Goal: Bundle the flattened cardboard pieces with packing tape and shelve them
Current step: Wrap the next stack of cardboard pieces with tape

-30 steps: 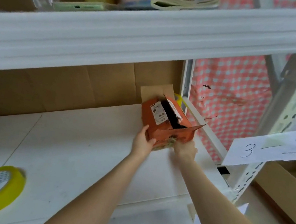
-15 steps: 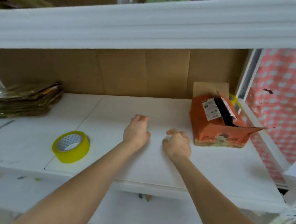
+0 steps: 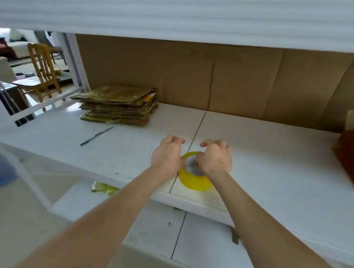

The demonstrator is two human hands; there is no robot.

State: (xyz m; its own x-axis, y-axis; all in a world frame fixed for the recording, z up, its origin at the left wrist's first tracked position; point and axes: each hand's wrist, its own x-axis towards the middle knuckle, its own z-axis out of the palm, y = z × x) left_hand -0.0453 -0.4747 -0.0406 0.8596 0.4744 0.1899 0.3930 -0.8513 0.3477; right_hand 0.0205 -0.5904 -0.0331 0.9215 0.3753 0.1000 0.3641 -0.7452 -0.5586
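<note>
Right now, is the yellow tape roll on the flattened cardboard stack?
No, the yellow tape roll sits on the white shelf, apart from the stack.

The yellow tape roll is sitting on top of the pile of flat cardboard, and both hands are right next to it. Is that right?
Not quite. The head view shows the yellow tape roll on the white shelf board, apart from the stack of flattened cardboard at the back left. The left hand and right hand are right by it.
</note>
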